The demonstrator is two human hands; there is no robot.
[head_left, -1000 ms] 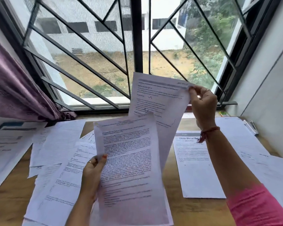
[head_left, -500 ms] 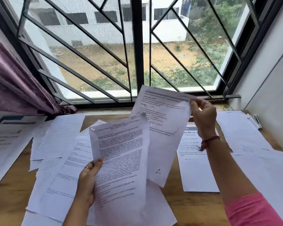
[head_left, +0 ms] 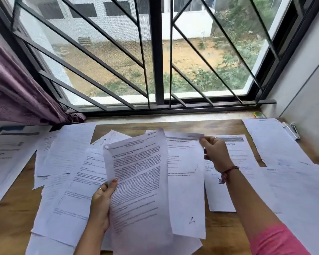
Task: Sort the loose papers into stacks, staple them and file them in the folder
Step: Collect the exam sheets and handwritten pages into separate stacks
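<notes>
My left hand (head_left: 102, 205) grips a printed sheet (head_left: 138, 186) by its left edge and holds it tilted above the wooden desk (head_left: 13, 214). My right hand (head_left: 215, 150) pinches the top right corner of a second sheet (head_left: 186, 190), which hangs behind and to the right of the first. Loose papers (head_left: 70, 183) lie spread over the desk's left side and under both held sheets. A sheet with a dark header bar (head_left: 239, 162) lies flat beneath my right wrist. No folder is recognisable.
More sheets (head_left: 276, 142) cover the right side of the desk, with a silver stapler-like tool (head_left: 291, 130) at the far right by the wall. A purple curtain (head_left: 17, 92) hangs at the left. A barred window (head_left: 155, 56) stands directly behind the desk.
Both hands have lowered their sheets towards the desk. The right-hand sheet has come down from window height and now sits close behind the left-hand sheet.
</notes>
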